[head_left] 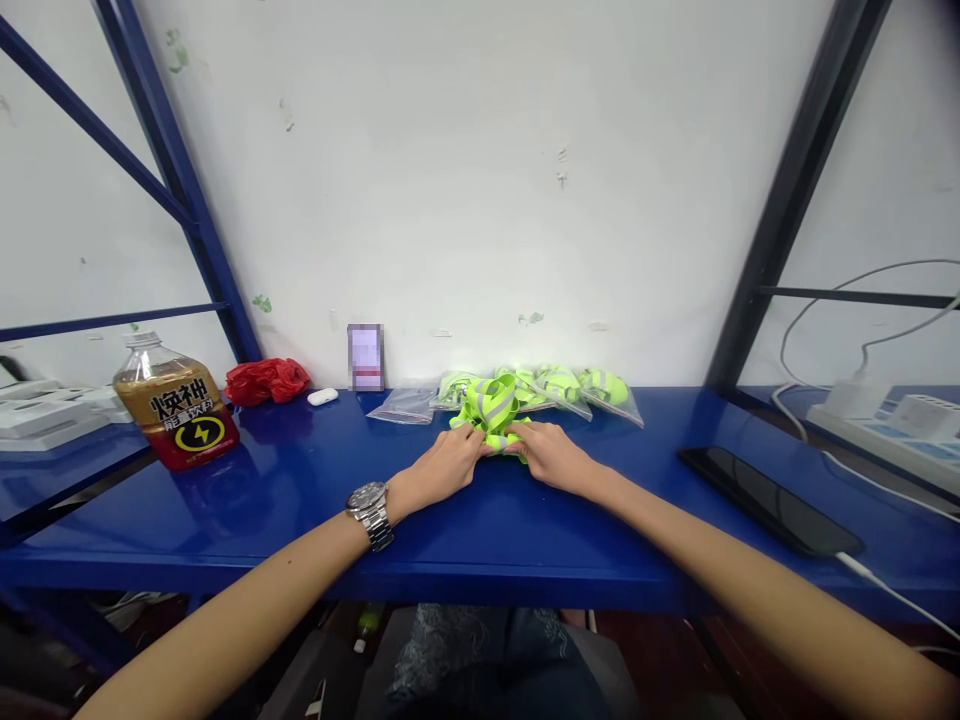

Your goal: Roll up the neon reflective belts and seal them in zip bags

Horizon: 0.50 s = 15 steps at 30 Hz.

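My left hand [448, 461] and my right hand [553, 454] meet over the middle of the blue table, closed on a fluorescent yellow-green strap with silver reflective stripes [495, 402]. A short stretch of the strap runs between my fingertips, while the rest loops up in a loose bundle just behind them. Beyond it, clear bags packed with similar yellow-green straps [555, 383] lie in a row against the wall. Left of the bundle is a flat clear zip bag [403, 405]. A metal watch [369, 508] is on my left wrist.
A large drink bottle [180, 405] stands at the left, near a red plastic bag [268, 381] and a white earbud case [322, 397]. One phone [366, 357] leans on the wall; a black phone [765, 498] lies right, cabled. A white power strip [892, 430] sits far right.
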Tool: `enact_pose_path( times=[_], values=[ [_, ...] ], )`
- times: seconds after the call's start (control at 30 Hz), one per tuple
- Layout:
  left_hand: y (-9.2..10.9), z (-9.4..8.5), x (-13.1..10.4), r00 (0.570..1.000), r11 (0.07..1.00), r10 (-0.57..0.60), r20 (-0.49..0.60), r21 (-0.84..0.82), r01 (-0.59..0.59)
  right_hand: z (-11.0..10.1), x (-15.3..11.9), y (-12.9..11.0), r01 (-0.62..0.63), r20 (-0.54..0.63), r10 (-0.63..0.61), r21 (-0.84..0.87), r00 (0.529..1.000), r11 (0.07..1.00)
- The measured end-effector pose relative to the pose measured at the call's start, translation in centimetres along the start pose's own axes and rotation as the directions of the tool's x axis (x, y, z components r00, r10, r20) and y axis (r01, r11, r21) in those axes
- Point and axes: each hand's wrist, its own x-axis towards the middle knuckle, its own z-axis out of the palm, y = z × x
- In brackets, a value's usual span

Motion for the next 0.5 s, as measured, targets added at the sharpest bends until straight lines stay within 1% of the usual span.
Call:
enact_pose_path(
  times=[0.07, 0.13, 0.23, 0.37, 0.43, 0.5],
  values=[
    [0.4, 0.0, 0.2, 0.999, 0.999, -0.045, 0.0, 0.015, 0.045, -0.4, 0.6, 0.0, -0.036, -0.009, 0.036, 0.028, 0.999, 0.999],
    [0.6, -0.1, 0.5, 0.992, 0.992, -0.123, 0.008, -0.011, 0.123, -0.8, 1.4, -0.1, -0.069, -0.02, 0.071, 0.071, 0.997, 0.995],
    [0.2, -0.3, 1.6, 0.973, 0.973, -0.225, 0.043, -0.039, 0.227, -0.9, 2.6, -0.1, -0.124, -0.015, 0.128, 0.149, 0.992, 0.981],
    [-1.0, -0.6, 3.5, 0.967, 0.97, -0.239, 0.092, -0.021, 0.241, -0.1, 3.7, 0.6, -0.229, 0.02, 0.229, 0.179, 0.973, 0.957],
    [-1.2, -0.6, 3.9, 0.967, 0.971, -0.24, 0.088, 0.005, 0.24, 0.5, 3.7, 1.1, -0.248, 0.003, 0.251, 0.164, 0.968, 0.955],
    [-1.0, -0.7, 3.9, 0.969, 0.97, -0.24, 0.059, 0.038, 0.238, 0.9, 3.5, 1.5, -0.248, -0.044, 0.256, 0.133, 0.966, 0.96]
  ],
)
